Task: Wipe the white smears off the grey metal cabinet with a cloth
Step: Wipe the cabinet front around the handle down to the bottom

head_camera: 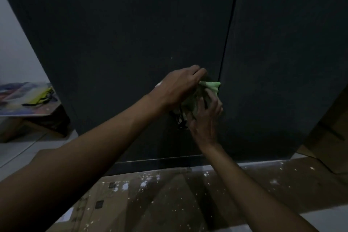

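Both hands were bunched on the green cloth [195, 100] against the lower part of the grey metal cabinet [131, 43]: the left hand [180, 84] curled over its top, the right hand [205, 117] gripping it from beneath, fingers folded into the fabric. A twisted end of the cloth stuck out just past the left fingertips, almost touching the door seam [227, 43] that ran up from the grip. The step in hand looked like regathering or refolding the cloth rather than a wiping stroke, since both hands held it. No broad white smear showed on the dim panel; only a small white fleck [171, 58] sat above the grip, so the next move probably called for a firm pad, freeing one hand and pressing upward over that fleck. Dark straps or tatters hung below the grip; what they were could not be told. Further below lay paint-spattered cardboard [169, 194], and far off to the left sat a cluttered low table [28, 107]. Nothing stood between cloth and panel.
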The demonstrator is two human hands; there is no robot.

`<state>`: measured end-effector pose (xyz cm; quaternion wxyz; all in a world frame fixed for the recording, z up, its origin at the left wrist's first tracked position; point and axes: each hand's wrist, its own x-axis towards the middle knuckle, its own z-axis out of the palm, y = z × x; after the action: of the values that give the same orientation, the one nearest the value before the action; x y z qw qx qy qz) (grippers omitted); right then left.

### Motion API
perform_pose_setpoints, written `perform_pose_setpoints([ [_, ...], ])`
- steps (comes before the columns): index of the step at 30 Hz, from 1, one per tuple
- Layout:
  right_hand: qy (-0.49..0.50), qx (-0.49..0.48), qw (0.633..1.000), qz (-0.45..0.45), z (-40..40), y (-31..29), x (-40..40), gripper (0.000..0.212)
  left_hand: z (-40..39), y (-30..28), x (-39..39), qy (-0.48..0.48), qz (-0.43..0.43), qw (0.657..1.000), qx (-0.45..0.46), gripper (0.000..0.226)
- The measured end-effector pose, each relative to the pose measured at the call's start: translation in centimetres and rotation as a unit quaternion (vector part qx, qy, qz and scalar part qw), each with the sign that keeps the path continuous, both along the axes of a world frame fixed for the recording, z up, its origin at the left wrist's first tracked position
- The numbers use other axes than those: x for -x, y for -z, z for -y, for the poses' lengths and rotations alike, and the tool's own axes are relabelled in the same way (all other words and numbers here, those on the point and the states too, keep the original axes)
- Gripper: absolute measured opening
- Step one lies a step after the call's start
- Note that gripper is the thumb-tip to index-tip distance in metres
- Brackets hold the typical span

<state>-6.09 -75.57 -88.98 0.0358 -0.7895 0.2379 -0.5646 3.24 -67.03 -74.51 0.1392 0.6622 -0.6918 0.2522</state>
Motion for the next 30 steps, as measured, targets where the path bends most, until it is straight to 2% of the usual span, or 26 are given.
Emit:
perform_pose_setpoints([
  [2, 0.001, 0.014, 1.000, 0.007, 0.6, 0.4, -0.3, 0.061, -1.0, 0.4, -0.3, -0.003, 0.011, 1.000, 0.004, 0.044],
  [5, -0.002, 0.024, 1.000, 0.003, 1.4, 0.8, -0.6, 0.072, -3.3, 1.1, -0.9, 0.000, 0.036, 0.999, 0.014, 0.046],
  [11, 0.017, 0.014, 0.998, 0.060, 2.3, 0.6, -2.3, 0.062, -9.5, 3.5, -4.8, -0.021, 0.068, 0.997, 0.018, 0.033],
  [15, 0.043, 0.058, 0.996, 0.047, 3.1, 1.1, -3.0, 0.063, -13.8, 7.8, -7.8, -0.019, 0.051, 0.998, -0.014, 0.030],
  [19, 0.034, 0.068, 0.997, 0.003, 3.3, 2.5, -3.6, 0.085, -17.8, 13.7, -10.3, -0.087, 0.046, 0.994, 0.040, 0.061],
  [22, 0.010, 0.060, 0.998, -0.019, 2.9, 3.7, -4.4, 0.097, -19.7, 15.9, -11.7, -0.109, 0.018, 0.991, 0.073, 0.065],
  [27, 0.045, 0.060, 0.997, -0.020, 2.7, 5.3, -5.4, 0.067, -20.9, 18.7, -12.4, -0.118, -0.030, 0.988, 0.094, 0.057],
  [30, 0.027, 0.092, 0.994, -0.052, 1.3, 7.3, -6.0, 0.064, -21.9, 20.5, -12.3, -0.105, -0.030, 0.991, 0.077, 0.056],
])
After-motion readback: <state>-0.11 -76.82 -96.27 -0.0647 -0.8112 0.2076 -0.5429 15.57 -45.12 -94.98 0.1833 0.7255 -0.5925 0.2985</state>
